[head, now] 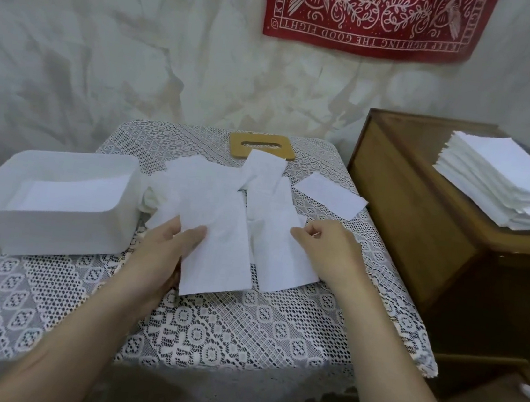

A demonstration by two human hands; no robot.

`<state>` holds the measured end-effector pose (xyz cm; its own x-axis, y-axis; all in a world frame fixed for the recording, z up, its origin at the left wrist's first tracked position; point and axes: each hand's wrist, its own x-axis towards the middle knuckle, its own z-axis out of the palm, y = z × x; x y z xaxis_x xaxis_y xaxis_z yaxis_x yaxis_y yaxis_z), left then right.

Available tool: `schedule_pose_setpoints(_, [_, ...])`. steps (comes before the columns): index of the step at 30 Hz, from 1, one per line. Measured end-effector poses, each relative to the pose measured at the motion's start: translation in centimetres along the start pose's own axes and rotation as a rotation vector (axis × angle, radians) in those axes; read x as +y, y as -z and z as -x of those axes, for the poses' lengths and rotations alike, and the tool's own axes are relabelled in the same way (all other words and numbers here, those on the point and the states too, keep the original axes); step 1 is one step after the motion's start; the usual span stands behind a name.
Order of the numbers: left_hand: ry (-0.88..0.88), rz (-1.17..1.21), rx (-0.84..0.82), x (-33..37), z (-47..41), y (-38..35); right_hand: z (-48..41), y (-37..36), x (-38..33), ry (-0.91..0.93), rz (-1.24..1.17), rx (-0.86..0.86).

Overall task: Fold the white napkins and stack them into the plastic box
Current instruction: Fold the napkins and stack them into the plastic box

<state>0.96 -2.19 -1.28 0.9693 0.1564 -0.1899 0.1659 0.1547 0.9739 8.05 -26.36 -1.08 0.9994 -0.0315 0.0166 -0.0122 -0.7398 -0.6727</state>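
Looking down, I see my left grip [164, 248] pinching the left edge of a folded napkin [220, 255] just right of the plastic box [49, 234]. My right grip [328, 248], fingers curled, pinches a second napkin [282, 263] farther right of the box; stacked napkins [67, 196] lie inside it.

1 plastic box [53, 231]. Folded napkins inside it [70, 198], count unclear. Loose napkins [220, 228] on the surface [208, 327] right of the box: about 5, overlapping, so the exact count is unclear. 1 more napkin [331, 195] lies apart, further right of the box. 1 slotted wooden lid [263, 147] behind and right of the box. 1 napkin stack [506, 183] on 1 wooden cabinet [407, 201], far right of the box. 1 red wall cloth [373, 13] above. 2 hands: left hand [164, 248], right hand [328, 245].
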Motion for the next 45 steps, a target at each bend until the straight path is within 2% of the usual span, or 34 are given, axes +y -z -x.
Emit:
schedule_pose_setpoints(8, [-0.010, 0.015, -0.014, -0.1, -0.3, 0.1, -1.3, -0.2, 0.0, 0.012, 0.002, -0.064])
schedule_pose_setpoints(13, [-0.007, 0.051, 0.000, 0.1, -0.4, -0.1, -0.4, 1.1, -0.9, 0.097, -0.621, -0.131])
schedule_pose_setpoints(17, [-0.014, 0.068, 0.003, 0.0, -0.3, -0.2, 1.1, 2.1, -2.2, 0.061, -0.949, -0.183])
schedule_pose_setpoints(19, [-0.016, 0.079, 0.002, -0.2, -0.2, -0.3, 1.6, 1.8, -2.7, 0.033, -1.015, -0.218])
schedule_pose_setpoints(23, [-0.004, 0.182, -0.036, -0.1, 0.2, -1.0, 2.3, -0.1, -3.3, -0.018, -0.852, -0.263])
schedule_pose_setpoints(28, [0.009, 0.215, -0.040, -0.3, 0.3, -1.5, 2.2, -1.3, -3.4, 0.039, -0.611, -0.147])
schedule_pose_setpoints(37, [0.010, 0.168, -0.046, -0.4, 0.1, -1.5, 2.3, -2.8, -4.5, -0.001, -0.812, -0.169])
schedule_pose_setpoints(45, [-0.026, 0.095, -0.060, -0.7, 0.4, -1.4, 2.3, -3.9, -4.9, 0.028, -0.743, -0.169])
